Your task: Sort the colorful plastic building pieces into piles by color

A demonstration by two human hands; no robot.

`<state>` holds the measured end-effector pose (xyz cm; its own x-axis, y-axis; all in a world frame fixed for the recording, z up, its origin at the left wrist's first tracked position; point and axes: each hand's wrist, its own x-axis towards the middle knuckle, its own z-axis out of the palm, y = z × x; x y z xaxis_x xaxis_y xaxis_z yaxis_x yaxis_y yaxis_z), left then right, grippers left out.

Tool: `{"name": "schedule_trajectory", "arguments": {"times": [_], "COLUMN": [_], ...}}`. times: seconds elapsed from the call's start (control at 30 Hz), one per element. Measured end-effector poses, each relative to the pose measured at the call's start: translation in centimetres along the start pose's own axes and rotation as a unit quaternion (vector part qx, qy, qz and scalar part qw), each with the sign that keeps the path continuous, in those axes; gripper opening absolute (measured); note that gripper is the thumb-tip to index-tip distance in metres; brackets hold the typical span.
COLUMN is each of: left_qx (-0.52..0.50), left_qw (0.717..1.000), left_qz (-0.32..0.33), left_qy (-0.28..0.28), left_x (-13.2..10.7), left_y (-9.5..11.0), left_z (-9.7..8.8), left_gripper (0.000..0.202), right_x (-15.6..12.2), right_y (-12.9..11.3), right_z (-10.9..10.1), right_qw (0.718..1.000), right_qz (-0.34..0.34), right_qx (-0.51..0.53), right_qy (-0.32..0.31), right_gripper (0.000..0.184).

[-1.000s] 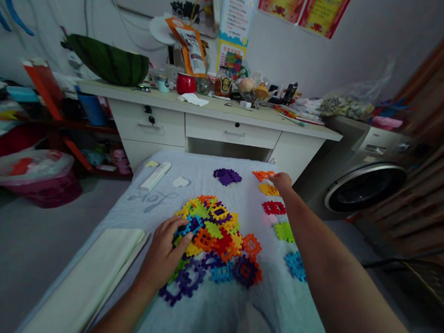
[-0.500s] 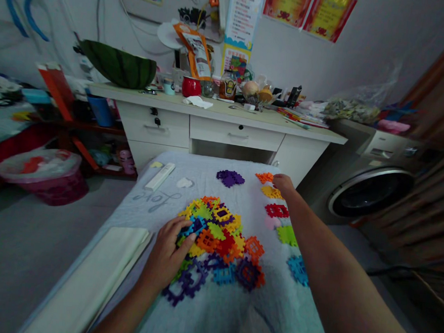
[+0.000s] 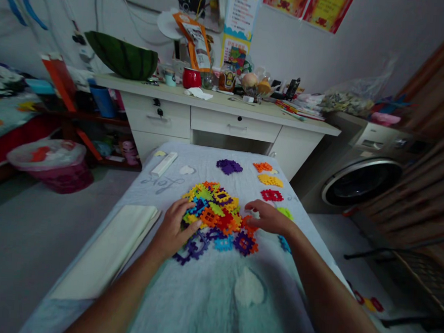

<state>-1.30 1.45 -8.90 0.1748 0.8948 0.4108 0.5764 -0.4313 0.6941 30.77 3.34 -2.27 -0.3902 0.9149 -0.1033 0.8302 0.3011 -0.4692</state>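
Note:
A mixed heap of coloured plastic interlocking tiles lies mid-way along a pale blue cloth-covered table. My left hand rests on the heap's left edge, fingers curled over tiles. My right hand lies open, fingers stretched flat, at the heap's right edge over orange tiles. Sorted small piles lie beyond: purple, orange, yellow, red, green and blue, partly hidden by my right hand and arm.
A folded cream cloth lies on the table's left side, a white remote-like bar at the far left. A cluttered white desk with half a watermelon stands behind. A washing machine stands right, a pink bin left.
My right hand pulled back from the far orange pile to the near right edge of the heap. My left hand stayed on the heap. The camera came closer.

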Motion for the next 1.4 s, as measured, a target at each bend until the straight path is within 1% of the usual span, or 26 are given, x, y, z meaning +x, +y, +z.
{"name": "schedule_trajectory", "arguments": {"times": [0.07, 0.13, 0.23, 0.3, 0.37, 0.47, 0.5, 0.6, 0.67, 0.77, 0.83, 0.87, 0.9, 1.0, 1.07, 1.13, 1.2, 1.27, 1.4], "left_qx": [0.017, 0.043, 0.095, 0.128, 0.168, 0.249, 0.267, 0.284, 0.263, 0.206, 0.138, 0.101, 0.073, 0.029, 0.008, -0.011, -0.026, -0.032, -0.017], "left_qw": [1.0, 0.999, 0.994, 0.989, 0.981, 0.958, 0.951, 0.949, 0.955, 0.969, 0.976, 0.98, 0.985, 0.995, 0.996, 0.995, 0.994, 0.994, 0.997], "left_qz": [0.013, 0.015, 0.017, 0.017, 0.001, -0.054, -0.059, -0.026, -0.009, -0.009, -0.014, -0.012, -0.017, -0.073, -0.087, -0.095, -0.103, -0.105, -0.072], "left_qy": [-0.015, -0.028, -0.051, -0.073, -0.099, -0.134, -0.143, -0.137, -0.134, -0.136, -0.166, -0.172, -0.157, -0.065, -0.018, 0.004, 0.006, 0.006, 0.014], "left_x": [-0.3, -0.5, -0.7, -0.8, -0.9, -1.0, -1.0, -0.5, 0.4, 2.8, 4.6, 5.5, 6.3, 7.9, 8.1, 8.0, 7.8, 7.5, 7.3], "left_y": [0.2, 0.3, 0.5, 0.9, 1.5, 3.2, 3.9, 5.2, 5.1, 3.2, 1.5, 0.7, 0.0, -1.5, -2.0, -2.5, -3.0, -3.3, -3.6], "left_z": [0.1, 0.3, 0.8, 0.9, 0.6, -1.0, -1.7, -3.9, -5.1, -5.8, -5.3, -4.8, -4.2, -1.8, -0.3, 0.7, 1.2, 1.5, 1.8], "left_gripper": [0.052, 0.06, 0.071, 0.075, 0.077, 0.078, 0.076, 0.066, 0.057, 0.049, 0.047, 0.045, 0.044, 0.041, 0.038, 0.037, 0.037, 0.036, 0.032], "right_x": [-1.3, -2.1, -2.4, -2.3, -2.1, -1.8, -1.7, -1.4, -1.1, -0.8, -0.5, -0.5, -0.4, -0.6, -0.8, -1.0, -1.0, -1.0, -0.8], "right_y": [-0.9, -1.4, -1.8, -1.9, -1.9, -1.7, -1.6, -1.2, -0.8, -0.4, 0.0, 0.2, 0.3, 0.7, 0.7, 0.6, 0.5, 0.4, 0.3], "right_z": [1.1, 1.9, 2.6, 2.9, 3.3, 4.2, 4.5, 5.5, 6.0, 6.4, 6.5, 6.6, 6.6, 6.5, 6.4, 6.2, 6.1, 6.1, 6.1], "right_qw": [0.998, 0.996, 0.997, 0.997, 0.994, 0.985, 0.981, 0.97, 0.96, 0.945, 0.94, 0.941, 0.942, 0.949, 0.954, 0.96, 0.962, 0.962, 0.961], "right_qz": [0.002, 0.01, 0.027, 0.028, 0.029, 0.043, 0.049, 0.077, 0.091, 0.092, 0.092, 0.09, 0.088, 0.08, 0.088, 0.103, 0.119, 0.132, 0.15], "right_qx": [-0.059, -0.088, -0.072, -0.043, -0.01, 0.028, 0.036, 0.055, 0.069, 0.092, 0.091, 0.078, 0.055, -0.04, -0.085, -0.107, -0.119, -0.124, -0.113], "right_qy": [-0.009, -0.008, 0.023, 0.059, 0.102, 0.166, 0.183, 0.225, 0.256, 0.3, 0.315, 0.318, 0.319, 0.304, 0.273, 0.237, 0.213, 0.203, 0.202], "right_gripper": [0.047, 0.048, 0.052, 0.052, 0.049, 0.041, 0.039, 0.04, 0.045, 0.049, 0.047, 0.047, 0.047, 0.05, 0.052, 0.054, 0.054, 0.054, 0.047]}}
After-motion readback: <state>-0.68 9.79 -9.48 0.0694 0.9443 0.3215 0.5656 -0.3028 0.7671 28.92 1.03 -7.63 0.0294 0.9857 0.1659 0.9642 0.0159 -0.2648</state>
